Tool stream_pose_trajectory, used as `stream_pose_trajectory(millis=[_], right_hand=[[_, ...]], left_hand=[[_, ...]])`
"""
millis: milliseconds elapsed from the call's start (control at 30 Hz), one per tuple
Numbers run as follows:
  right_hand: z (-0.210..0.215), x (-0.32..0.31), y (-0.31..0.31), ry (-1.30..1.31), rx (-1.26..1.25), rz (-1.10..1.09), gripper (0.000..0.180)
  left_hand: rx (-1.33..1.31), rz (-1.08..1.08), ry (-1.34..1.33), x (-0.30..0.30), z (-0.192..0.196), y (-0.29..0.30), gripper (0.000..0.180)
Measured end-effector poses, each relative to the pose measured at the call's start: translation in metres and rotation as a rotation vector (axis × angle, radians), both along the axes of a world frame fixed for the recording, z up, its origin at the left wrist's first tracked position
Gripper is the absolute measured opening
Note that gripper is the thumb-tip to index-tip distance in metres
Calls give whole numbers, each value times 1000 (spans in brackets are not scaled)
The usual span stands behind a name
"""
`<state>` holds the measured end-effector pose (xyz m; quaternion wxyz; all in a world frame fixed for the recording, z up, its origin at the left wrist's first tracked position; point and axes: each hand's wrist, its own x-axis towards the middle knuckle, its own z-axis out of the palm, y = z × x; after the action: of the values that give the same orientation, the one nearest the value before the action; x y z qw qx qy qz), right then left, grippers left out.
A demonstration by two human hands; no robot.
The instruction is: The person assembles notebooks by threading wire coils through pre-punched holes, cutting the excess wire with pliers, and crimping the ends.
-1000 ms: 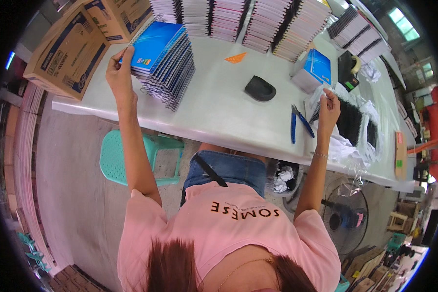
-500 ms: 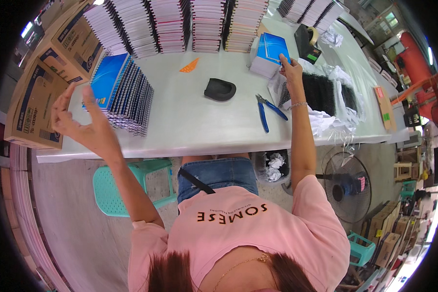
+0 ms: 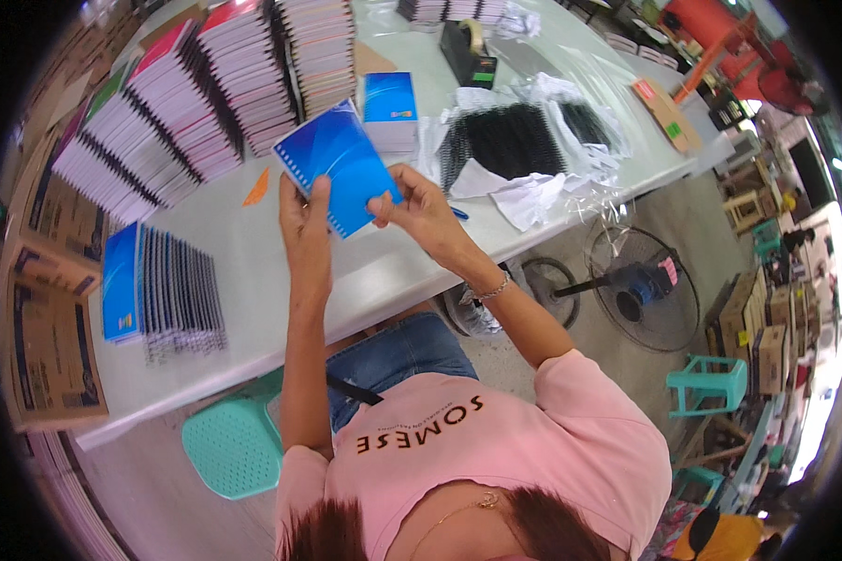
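Both hands hold a blue-covered notebook (image 3: pixel 332 150) tilted above the table, with a row of punched holes along its lower-left edge and no coil visible in it. My left hand (image 3: pixel 306 224) grips that holed edge, thumb on the cover. My right hand (image 3: pixel 416 210) is closed on the right corner, thumb on top. Behind it stands a pile of blue-covered booklets (image 3: pixel 389 98). Black binding coils (image 3: pixel 505 140) lie on crumpled white paper to the right. A blue tool handle (image 3: pixel 459 214) peeks out beside my right hand; the rest is hidden.
Blue spiral notebooks (image 3: pixel 173 290) are stacked at the left of the table (image 3: pixel 253 309). Tall notebook stacks (image 3: pixel 243 75) line the back, near an orange scrap (image 3: pixel 256 187). A tape dispenser (image 3: pixel 468 61) sits farther back. Cartons (image 3: pixel 51 346), a green stool (image 3: pixel 234 439) and a fan (image 3: pixel 641 290) surround the table.
My right hand has brought a blue notebook from the pile toward the middle. My left hand has come across from the left and taken hold of it. The view has turned rightward.
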<state>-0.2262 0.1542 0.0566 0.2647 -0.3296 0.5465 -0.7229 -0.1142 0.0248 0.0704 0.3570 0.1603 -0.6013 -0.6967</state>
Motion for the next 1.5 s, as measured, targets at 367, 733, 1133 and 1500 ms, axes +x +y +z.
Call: stream_pose_trajectory(millis=[367, 733, 1133, 1500], right_hand=[[-56, -379, 218, 981, 901, -1213, 22], [-89, -392, 182, 938, 1113, -1056, 22], [5, -342, 183, 411, 493, -880, 30], [39, -117, 105, -163, 14, 10, 45]], left_hand=[[-1082, 6, -753, 73, 17, -5, 22], [-1103, 264, -971, 94, -17, 20, 29], [-994, 504, -838, 77, -48, 23, 54], [-1055, 555, -745, 78, -55, 23, 49]])
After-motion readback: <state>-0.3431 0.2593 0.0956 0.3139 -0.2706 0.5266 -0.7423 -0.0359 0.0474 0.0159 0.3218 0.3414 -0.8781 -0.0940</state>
